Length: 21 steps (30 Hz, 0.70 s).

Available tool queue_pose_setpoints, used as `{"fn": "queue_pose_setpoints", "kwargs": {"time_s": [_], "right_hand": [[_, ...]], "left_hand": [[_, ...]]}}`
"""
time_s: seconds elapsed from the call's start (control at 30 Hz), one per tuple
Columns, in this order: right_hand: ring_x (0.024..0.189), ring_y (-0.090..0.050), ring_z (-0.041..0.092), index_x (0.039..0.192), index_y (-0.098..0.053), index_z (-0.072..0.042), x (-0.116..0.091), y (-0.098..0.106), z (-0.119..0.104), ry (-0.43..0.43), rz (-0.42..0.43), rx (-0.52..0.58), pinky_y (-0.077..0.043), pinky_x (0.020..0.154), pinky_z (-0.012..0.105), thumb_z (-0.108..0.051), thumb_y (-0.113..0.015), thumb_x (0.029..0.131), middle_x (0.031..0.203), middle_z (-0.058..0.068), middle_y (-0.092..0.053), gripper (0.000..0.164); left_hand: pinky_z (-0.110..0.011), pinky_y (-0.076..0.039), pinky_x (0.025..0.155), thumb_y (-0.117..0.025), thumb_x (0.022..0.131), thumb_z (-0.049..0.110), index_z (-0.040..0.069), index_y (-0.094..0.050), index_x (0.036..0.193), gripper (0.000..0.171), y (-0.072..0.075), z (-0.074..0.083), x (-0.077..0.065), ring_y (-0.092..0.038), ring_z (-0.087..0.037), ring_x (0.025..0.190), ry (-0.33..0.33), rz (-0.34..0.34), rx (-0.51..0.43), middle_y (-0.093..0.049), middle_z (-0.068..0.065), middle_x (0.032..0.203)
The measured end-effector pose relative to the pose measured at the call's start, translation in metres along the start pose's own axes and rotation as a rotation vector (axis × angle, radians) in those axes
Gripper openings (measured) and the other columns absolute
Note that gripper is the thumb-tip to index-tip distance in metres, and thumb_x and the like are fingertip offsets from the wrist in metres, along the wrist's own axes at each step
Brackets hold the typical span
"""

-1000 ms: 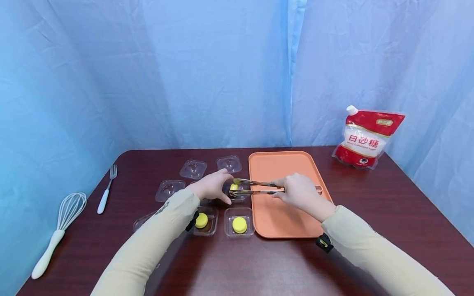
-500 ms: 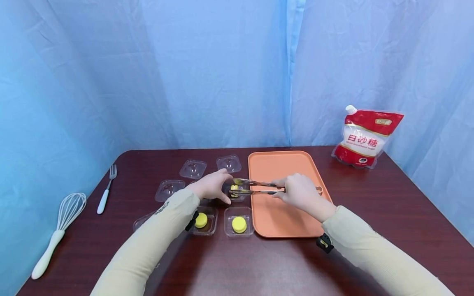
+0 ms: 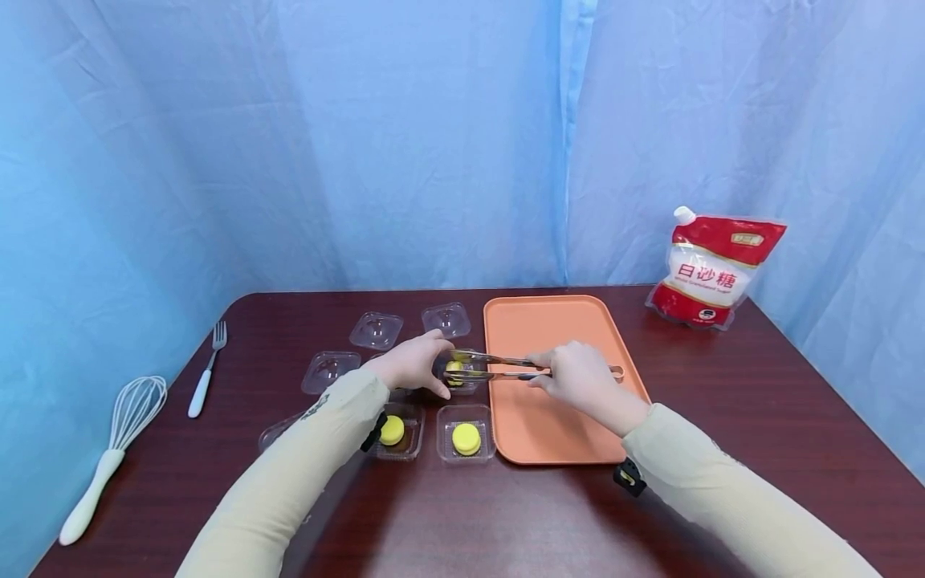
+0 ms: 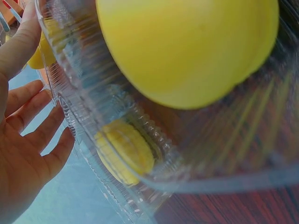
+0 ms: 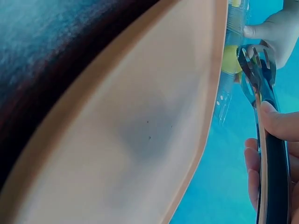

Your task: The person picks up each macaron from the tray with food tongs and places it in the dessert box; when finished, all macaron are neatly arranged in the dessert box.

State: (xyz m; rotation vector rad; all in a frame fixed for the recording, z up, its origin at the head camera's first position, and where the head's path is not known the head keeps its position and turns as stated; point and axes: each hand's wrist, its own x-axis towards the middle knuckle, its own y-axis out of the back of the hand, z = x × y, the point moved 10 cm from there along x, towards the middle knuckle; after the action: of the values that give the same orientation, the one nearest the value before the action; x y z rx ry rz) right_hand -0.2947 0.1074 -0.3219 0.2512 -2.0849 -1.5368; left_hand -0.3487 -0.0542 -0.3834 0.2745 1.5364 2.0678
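My right hand (image 3: 581, 377) grips metal tongs (image 3: 509, 368) with dark handles, their tips reaching left over a clear plastic container (image 3: 468, 387). A yellow macaron (image 3: 454, 372) lies between the tong tips, inside that container. At the container's left side, my left hand (image 3: 415, 364) holds it, thumb on the near side and fingers on the far side. Two more containers stand closer to me, one with a macaron (image 3: 466, 438) and one with another macaron (image 3: 392, 430) partly behind the left wrist. The left wrist view shows a macaron (image 4: 187, 46) large through clear plastic.
An orange tray (image 3: 556, 433) lies under the right hand. Clear lids, such as a far lid (image 3: 446, 319) and a left lid (image 3: 330, 371), lie behind and left. A fork (image 3: 205, 377) and whisk (image 3: 116, 449) lie at far left; a sugar pouch (image 3: 711, 273) stands back right.
My right hand and the tongs have shifted slightly left. The macaron between the tong tips has moved a little left and looks tilted differently. My left hand stays in place.
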Motion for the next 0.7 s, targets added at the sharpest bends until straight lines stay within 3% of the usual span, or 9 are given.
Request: {"fn": "queue_pose_setpoints", "kwargs": {"time_s": [0.17,0.43,0.7], "right_hand": [[0.038,-0.032,0.004,0.109,-0.073,-0.011,0.003,-0.002,-0.006,0.011,0.001,-0.022,-0.021,0.038,0.02,-0.023,-0.081,0.074,0.072,0.007,-0.072,0.037],[0.051,-0.057,0.01,0.107,-0.074,-0.011,0.008,-0.006,-0.013,0.018,-0.051,-0.061,-0.035,0.041,0.023,-0.024,-0.08,0.075,0.084,0.005,-0.074,0.035],[0.049,-0.053,0.007,0.107,-0.073,-0.009,0.005,-0.004,-0.006,0.021,-0.029,-0.021,-0.04,0.045,0.025,-0.022,-0.081,0.074,0.077,0.006,-0.072,0.037]], "left_hand": [[-0.036,-0.045,0.099,-0.084,0.07,0.031,0.003,-0.052,0.132,0.075,0.0,-0.001,0.0,-0.055,-0.019,0.104,0.006,0.0,-0.004,-0.052,-0.009,0.117],[-0.036,-0.045,0.099,-0.084,0.07,0.032,0.003,-0.053,0.132,0.075,-0.001,-0.001,0.0,-0.055,-0.019,0.105,-0.008,-0.001,0.003,-0.053,-0.009,0.118],[-0.036,-0.046,0.099,-0.084,0.069,0.033,0.003,-0.054,0.131,0.075,0.0,-0.002,0.001,-0.055,-0.019,0.105,-0.004,0.002,0.004,-0.053,-0.008,0.117]]}}
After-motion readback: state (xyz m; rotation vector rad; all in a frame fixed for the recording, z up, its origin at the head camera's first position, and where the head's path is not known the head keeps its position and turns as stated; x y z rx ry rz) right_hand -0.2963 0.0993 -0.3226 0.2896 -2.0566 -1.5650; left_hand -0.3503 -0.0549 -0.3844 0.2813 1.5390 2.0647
